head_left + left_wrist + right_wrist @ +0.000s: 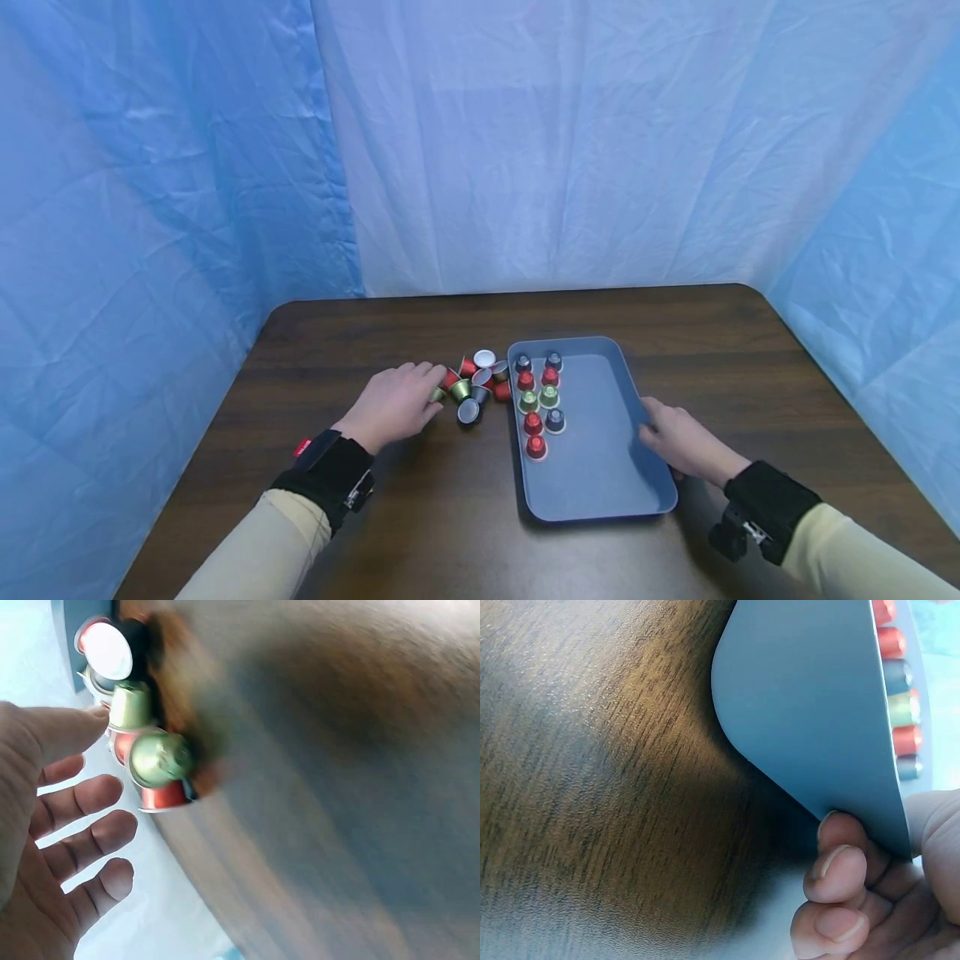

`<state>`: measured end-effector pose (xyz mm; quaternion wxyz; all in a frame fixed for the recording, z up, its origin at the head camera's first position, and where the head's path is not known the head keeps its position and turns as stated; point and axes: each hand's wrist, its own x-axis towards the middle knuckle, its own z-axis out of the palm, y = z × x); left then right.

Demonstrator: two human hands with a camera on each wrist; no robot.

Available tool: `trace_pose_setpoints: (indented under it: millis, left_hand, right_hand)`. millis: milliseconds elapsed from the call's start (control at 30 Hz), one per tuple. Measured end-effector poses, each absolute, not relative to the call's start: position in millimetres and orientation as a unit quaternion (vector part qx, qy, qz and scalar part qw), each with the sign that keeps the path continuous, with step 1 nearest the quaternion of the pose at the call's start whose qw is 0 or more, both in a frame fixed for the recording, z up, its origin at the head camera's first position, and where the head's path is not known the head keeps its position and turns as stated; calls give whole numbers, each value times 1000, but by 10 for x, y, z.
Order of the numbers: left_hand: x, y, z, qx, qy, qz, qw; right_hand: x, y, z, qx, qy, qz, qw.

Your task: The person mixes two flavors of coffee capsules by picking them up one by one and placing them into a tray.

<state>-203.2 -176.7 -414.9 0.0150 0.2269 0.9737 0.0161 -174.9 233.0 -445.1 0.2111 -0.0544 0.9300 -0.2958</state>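
My left hand (393,404) is at the left side of a loose heap of coffee capsules, its fingers apart and slightly bent. In the left wrist view nothing lies between thumb and fingers; the thumb tip is right by a green capsule (130,707), with another green capsule (159,760) and a red capsule (166,796) close by. My right hand (690,442) grips the right wall of a blue-grey tray (600,475), thumb over the rim and fingers against the outside. Red, green and dark capsules stand upside down in two columns along the tray's left side, such as a red capsule (536,447).
The heap, with a white-lidded capsule (483,359) at its far side and a dark capsule (468,411) nearest me, lies against the tray's left edge. Everything is on a dark wooden table (450,533). Blue-white sheets (555,167) hang behind and at both sides.
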Motion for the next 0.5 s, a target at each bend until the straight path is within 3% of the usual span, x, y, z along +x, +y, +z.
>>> trace_pose_setpoints:
  millis: [500]
  left_hand:
    - [-2067,-1786,-4346,109,992,64,30]
  right_hand:
    - [-1749,2333,-4454,-58,932,-293,207]
